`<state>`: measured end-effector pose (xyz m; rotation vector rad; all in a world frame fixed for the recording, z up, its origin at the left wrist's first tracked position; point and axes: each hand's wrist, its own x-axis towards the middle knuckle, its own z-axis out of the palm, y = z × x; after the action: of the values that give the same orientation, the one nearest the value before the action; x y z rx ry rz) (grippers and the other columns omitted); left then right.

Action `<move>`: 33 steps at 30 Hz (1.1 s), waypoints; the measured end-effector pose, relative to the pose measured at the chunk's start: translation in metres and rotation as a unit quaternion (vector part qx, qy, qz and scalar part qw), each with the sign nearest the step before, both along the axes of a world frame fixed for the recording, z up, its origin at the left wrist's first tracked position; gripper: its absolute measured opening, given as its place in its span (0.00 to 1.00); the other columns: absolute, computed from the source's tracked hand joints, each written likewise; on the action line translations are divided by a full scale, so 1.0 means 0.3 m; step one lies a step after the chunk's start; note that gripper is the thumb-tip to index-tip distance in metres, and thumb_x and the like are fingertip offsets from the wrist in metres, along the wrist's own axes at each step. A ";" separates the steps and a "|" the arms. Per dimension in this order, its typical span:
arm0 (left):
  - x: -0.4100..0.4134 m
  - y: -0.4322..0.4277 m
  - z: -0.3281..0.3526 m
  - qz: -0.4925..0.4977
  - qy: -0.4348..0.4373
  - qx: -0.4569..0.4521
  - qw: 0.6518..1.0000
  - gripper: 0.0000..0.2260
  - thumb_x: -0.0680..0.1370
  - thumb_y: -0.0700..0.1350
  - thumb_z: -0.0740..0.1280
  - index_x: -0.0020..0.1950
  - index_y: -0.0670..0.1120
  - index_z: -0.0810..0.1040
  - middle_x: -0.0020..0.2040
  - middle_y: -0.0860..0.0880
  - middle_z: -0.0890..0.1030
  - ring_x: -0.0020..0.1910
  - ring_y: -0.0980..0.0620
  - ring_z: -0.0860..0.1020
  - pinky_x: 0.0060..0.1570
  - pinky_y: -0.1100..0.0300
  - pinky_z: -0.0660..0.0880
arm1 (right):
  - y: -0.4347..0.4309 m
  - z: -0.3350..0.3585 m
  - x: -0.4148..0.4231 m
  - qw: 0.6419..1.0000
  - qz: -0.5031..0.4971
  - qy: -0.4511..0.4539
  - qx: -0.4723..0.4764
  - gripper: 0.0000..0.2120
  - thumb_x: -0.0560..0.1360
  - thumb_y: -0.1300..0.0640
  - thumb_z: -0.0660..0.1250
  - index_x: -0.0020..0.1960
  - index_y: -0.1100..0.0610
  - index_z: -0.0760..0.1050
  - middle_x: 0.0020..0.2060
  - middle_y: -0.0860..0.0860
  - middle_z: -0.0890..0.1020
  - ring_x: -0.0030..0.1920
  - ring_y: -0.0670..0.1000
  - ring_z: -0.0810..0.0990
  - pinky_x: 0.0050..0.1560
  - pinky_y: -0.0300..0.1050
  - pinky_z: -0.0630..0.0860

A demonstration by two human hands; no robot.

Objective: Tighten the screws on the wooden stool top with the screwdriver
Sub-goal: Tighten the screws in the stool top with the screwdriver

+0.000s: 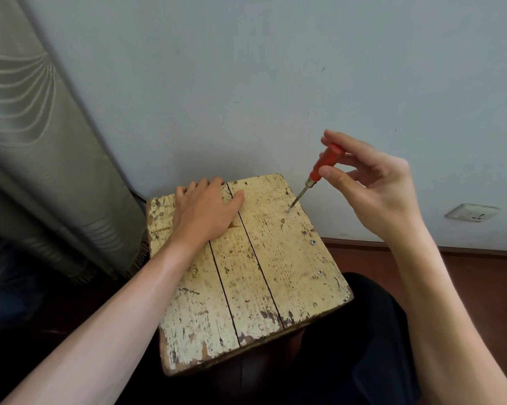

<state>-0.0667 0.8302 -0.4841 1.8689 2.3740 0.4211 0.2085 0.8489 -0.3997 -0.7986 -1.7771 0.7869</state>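
Note:
The wooden stool top is made of three worn, cream-painted planks. My left hand lies flat on its far left part, fingers reaching the far edge. My right hand pinches the red handle of a small screwdriver between thumb and fingertips. The tool is tilted, and its metal tip sits on a screw near the far right edge of the top. Two more screw heads, one and another, show along the right edge.
A pale wall stands right behind the stool, with a socket low on the right. A grey-green curtain hangs at the left down to the reddish-brown floor. My dark-clothed legs flank the stool's near side.

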 end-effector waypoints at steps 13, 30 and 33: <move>0.001 0.000 0.001 -0.001 0.003 -0.004 1.000 0.33 0.79 0.71 0.48 0.71 0.50 0.73 0.62 0.48 0.78 0.62 0.46 0.73 0.63 0.46 0.63 | -0.010 -0.002 -0.052 0.998 -0.049 0.031 0.001 0.20 0.74 0.58 0.82 0.59 0.39 0.83 0.50 0.53 0.87 0.48 0.50 0.89 0.40 0.35 0.76; 0.001 -0.001 0.001 -0.003 0.001 0.001 1.000 0.33 0.79 0.71 0.49 0.71 0.50 0.73 0.62 0.48 0.79 0.62 0.46 0.74 0.63 0.46 0.63 | -0.018 -0.018 -0.051 0.997 -0.068 0.033 0.003 0.18 0.79 0.57 0.77 0.62 0.37 0.82 0.50 0.42 0.87 0.50 0.50 0.89 0.44 0.45 0.83; 0.000 0.002 0.002 -0.001 0.000 -0.002 1.000 0.32 0.79 0.70 0.49 0.71 0.50 0.73 0.62 0.48 0.79 0.62 0.45 0.73 0.63 0.46 0.62 | -0.022 -0.022 -0.056 0.996 -0.077 0.035 0.001 0.17 0.79 0.55 0.78 0.62 0.37 0.82 0.50 0.42 0.87 0.50 0.52 0.89 0.45 0.52 0.85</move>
<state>-0.0667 0.8309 -0.4834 1.8690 2.3720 0.4156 0.1918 0.8421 -0.4063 -0.8857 -1.6330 0.7017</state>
